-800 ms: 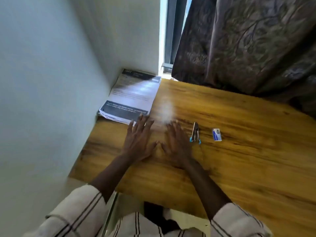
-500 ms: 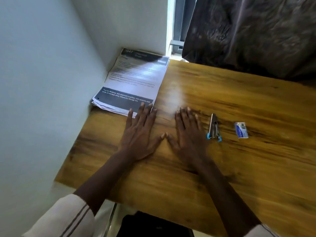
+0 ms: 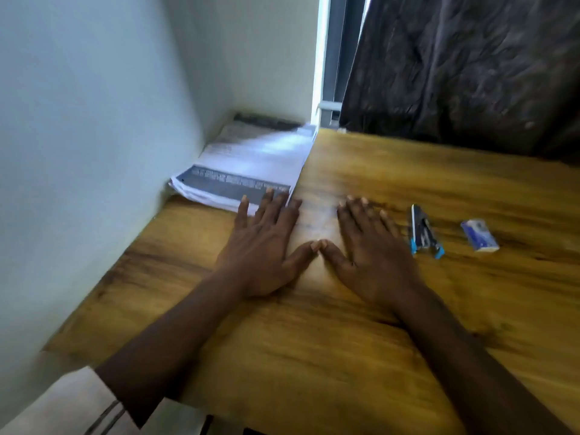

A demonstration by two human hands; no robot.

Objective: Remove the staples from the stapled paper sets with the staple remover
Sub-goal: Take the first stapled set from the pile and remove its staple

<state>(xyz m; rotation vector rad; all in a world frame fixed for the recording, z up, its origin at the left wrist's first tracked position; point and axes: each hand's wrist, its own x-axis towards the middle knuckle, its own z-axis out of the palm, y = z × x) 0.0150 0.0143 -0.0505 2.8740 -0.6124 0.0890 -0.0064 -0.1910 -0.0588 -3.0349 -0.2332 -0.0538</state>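
Head view, looking forward and down over a wooden table (image 3: 361,334) set into a corner of pale walls.

Left hand (image 3: 266,246) flat on the tabletop, palm down, fingers spread and holding nothing. Fingertips (image 3: 270,193) of that hand lying over the near right corner of the stapled paper sets (image 3: 251,164); whether pressing on the paper or only overlapping it in the picture, impossible to tell through the blur.

Right hand (image 3: 373,249) likewise flat, palm down, fingers fanned out, empty. Thumb tips of both hands meeting at the middle, touching or very nearly so.

Paper sets stacked in the far left corner of the table, against the wall, top sheet printed with a dark band along its near edge. Staples themselves too small and blurred to make out.

Staple remover (image 3: 423,232), dark metal with blue grips, lying on the wood just beside the right hand's little finger, apart from it, untouched. Further right, well clear of the hand, a small white and blue box (image 3: 479,234), lying flat.

Dark patterned curtain (image 3: 464,67) hanging behind the far edge of the table. Pale striped sleeve (image 3: 78,406) at the lower left, pushed up the left forearm.
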